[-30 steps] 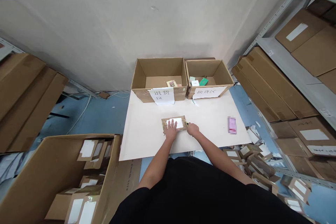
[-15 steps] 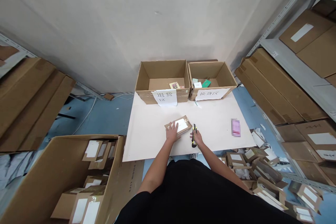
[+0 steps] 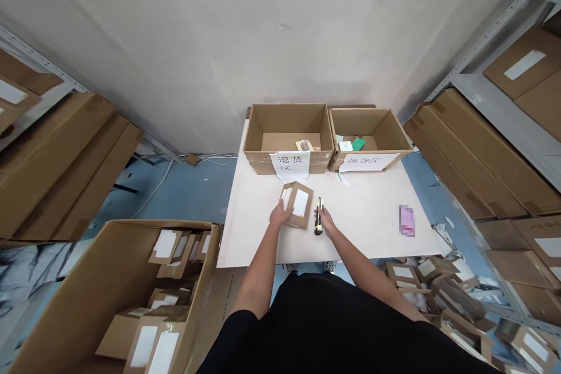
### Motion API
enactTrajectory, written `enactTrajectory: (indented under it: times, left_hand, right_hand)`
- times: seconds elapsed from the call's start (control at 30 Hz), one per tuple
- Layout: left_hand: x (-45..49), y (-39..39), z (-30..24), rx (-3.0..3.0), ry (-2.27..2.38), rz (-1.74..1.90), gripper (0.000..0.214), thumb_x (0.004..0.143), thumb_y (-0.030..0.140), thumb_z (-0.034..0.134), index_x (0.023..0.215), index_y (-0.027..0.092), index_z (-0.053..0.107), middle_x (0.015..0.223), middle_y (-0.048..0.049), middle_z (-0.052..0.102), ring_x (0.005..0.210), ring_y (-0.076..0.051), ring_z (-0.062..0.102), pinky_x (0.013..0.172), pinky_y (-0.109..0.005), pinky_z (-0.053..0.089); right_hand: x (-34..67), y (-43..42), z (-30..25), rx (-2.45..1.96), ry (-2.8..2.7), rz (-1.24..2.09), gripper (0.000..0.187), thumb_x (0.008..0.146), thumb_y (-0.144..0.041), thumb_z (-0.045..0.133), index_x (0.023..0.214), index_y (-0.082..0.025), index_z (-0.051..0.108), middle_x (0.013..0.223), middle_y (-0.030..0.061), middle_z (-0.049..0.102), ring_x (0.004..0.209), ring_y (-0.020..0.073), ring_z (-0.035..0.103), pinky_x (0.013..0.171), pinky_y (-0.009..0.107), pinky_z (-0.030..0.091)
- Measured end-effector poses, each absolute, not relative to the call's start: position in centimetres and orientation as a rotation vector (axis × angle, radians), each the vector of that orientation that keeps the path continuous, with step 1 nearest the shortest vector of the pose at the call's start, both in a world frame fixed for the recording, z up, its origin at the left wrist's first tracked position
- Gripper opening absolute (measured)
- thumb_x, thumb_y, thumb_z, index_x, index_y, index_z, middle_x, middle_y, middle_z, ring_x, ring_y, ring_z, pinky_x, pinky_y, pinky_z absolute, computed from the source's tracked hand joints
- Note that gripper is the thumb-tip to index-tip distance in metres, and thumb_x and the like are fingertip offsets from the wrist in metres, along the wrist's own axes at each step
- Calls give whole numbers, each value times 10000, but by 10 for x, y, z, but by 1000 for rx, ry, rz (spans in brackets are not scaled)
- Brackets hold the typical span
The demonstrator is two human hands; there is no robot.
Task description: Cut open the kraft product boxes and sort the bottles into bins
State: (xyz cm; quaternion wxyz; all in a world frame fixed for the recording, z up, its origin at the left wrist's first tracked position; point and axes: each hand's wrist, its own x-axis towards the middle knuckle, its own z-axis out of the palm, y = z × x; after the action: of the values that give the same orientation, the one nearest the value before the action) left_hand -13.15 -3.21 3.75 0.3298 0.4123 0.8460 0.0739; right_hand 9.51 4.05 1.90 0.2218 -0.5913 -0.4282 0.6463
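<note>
A small brown cardboard box with white labels on two of its faces is tilted up over the white table. My left hand grips its left side, thumb and fingers around the edge. Just right of the box, my right hand holds a yellow and black box cutter, its tip pointing toward the back of the table. The cutter does not touch the box.
Two open cartons with paper signs, a left carton and a right carton, stand at the table's back. A pink item lies at right. A big carton of parcels is at left; opened boxes crowd the floor at right.
The small box has been turned and tipped up, so two labelled faces now show. My left hand has moved from lying on top to gripping its left side. The cutter stays in my right hand.
</note>
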Motion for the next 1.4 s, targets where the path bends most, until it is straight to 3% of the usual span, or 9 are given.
enactTrajectory:
  times: [0.07, 0.17, 0.43, 0.6, 0.77, 0.97, 1.1, 1.2, 1.4]
  left_hand:
    - [-149, -48, 29, 1031, 2256, 271, 712, 1008, 470, 473, 1648, 199, 317, 1583, -165, 533, 1402, -307, 564, 1109, -394, 471]
    - [-153, -71, 12, 1041, 2302, 298, 671, 998, 341, 480, 1640, 202, 345, 1715, -156, 346, 1512, -303, 453, 1193, -411, 418]
    - [-105, -85, -16, 1123, 2162, 454, 879, 874, 194, 571, 1682, 102, 237, 1765, -182, 187, 1635, -315, 190, 1300, -431, 299]
    - [-120, -94, -17, 1080, 2064, 512, 986, 854, 202, 583, 1723, 198, 118, 1748, -85, 290, 1623, -243, 252, 1298, -393, 332]
    - [-162, -106, -8, 1038, 1999, 327, 849, 842, 164, 585, 1661, 230, 370, 1673, -64, 450, 1557, -243, 404, 1284, -374, 356]
    - [-197, -81, 25, 1322, 2251, 502, 699, 974, 371, 553, 1644, 264, 383, 1714, -53, 379, 1619, -250, 261, 1315, -441, 289]
    - [-194, -57, 36, 1582, 1982, 189, 1138, 782, 545, 813, 1699, 249, 208, 1792, -94, 126, 1658, -325, 47, 1305, -505, 256]
    - [-179, -52, 31, 1567, 1979, 73, 1199, 779, 599, 808, 1711, 256, 135, 1794, -116, 47, 1655, -344, -12, 1305, -554, 202]
    - [-153, -49, 24, 1496, 2027, 92, 1215, 813, 625, 763, 1716, 171, 89, 1787, -163, 1, 1651, -363, -29, 1272, -505, 297]
  right_hand:
    - [85, 33, 14, -1668, -1250, 1784, 456, 846, -680, 619, 867, -225, 636, 874, 33, 692, 806, 192, 636, 679, 265, 486]
    - [65, 20, 8, -1676, -1259, 1834, 439, 827, -660, 635, 837, -221, 640, 854, 37, 690, 813, 204, 626, 706, 277, 477]
    - [26, 9, 12, -1626, -1139, 1830, 440, 842, -650, 600, 1001, -242, 637, 1068, 60, 757, 1054, 242, 704, 866, 292, 542]
    - [33, -2, 27, -1610, -1326, 1671, 510, 878, -732, 560, 1011, -247, 644, 1074, 71, 771, 1111, 253, 714, 879, 292, 567]
    - [25, -15, 40, -1552, -1290, 1825, 495, 905, -694, 586, 1071, -238, 685, 1067, 87, 782, 1087, 254, 743, 873, 312, 595]
    - [18, -12, 46, -1535, -1248, 1939, 344, 933, -545, 647, 1067, -234, 705, 1061, 72, 785, 1025, 240, 761, 872, 324, 607]
    - [19, -6, 51, -1617, -1332, 1863, 274, 1012, -485, 569, 1089, -232, 640, 987, 62, 789, 779, 207, 767, 752, 305, 604]
    - [16, 8, 58, -1704, -1666, 1746, 289, 1058, -490, 493, 1103, -232, 614, 819, 30, 763, 578, 191, 699, 627, 293, 552]
    - [-34, 55, 76, -1829, -2300, 1227, 346, 1005, -537, 624, 1136, -218, 654, 902, 102, 774, 858, 263, 756, 750, 307, 520]
